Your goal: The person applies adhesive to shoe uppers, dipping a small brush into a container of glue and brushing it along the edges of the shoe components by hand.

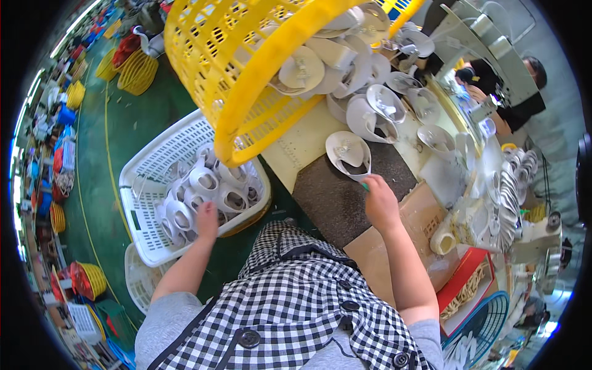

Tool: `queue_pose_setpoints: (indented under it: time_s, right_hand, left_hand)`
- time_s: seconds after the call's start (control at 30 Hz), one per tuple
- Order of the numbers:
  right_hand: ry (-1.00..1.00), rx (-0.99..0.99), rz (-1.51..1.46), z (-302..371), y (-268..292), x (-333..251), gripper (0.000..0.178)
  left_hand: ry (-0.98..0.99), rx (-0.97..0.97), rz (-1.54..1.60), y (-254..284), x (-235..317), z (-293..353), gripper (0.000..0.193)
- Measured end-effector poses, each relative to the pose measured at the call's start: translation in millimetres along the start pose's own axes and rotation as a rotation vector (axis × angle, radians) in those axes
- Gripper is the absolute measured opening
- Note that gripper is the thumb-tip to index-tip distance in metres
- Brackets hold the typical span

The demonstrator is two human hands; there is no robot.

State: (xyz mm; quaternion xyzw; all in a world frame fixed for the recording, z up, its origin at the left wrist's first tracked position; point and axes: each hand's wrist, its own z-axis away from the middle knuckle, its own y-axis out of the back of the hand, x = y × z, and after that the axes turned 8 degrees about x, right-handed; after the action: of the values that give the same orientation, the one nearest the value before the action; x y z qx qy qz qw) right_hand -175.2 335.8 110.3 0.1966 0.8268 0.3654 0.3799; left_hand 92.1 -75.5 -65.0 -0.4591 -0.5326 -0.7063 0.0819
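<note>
My right hand (380,202) is closed at the near edge of a white shoe upper (347,150), which lies on a dark square mat (351,213). A small green thing, too small to name, shows at its fingertips. My left hand (208,220) is at the right part of a white plastic basket (140,231) that holds many white shoe uppers (180,214). Its fingers are foreshortened and blurred, and no held piece shows. Beyond my right hand, more loose white uppers (374,117) lie heaped on the table.
A yellow basket (225,126) lies tipped toward me on the table, with uppers spilling from its mouth. On the right are a sewing machine (493,55), flat cardboard (379,262), a red box (472,280) and a blue basket (502,308). Another person (512,117) sits beyond the machine.
</note>
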Motion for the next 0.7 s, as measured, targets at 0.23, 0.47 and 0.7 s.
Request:
queue_pose_setpoints:
  time_s: [0.23, 0.47, 0.7]
  right_hand:
    - [0.237, -0.123, 0.253, -6.8, -19.7, -8.1, 0.007]
    - [0.267, -0.251, 0.324, 30.1, -9.3, -45.8, 0.014]
    - [-0.117, -0.192, 0.305, 49.5, -14.8, -34.9, 0.016]
  left_hand:
    - [-0.534, -0.415, 0.39, -61.8, 267.7, 48.3, 0.017]
    - [-0.984, -0.658, -0.127, -142.2, 317.3, 54.2, 0.036]
    - [-0.708, -0.609, 0.191, -180.3, 284.1, 32.6, 0.016]
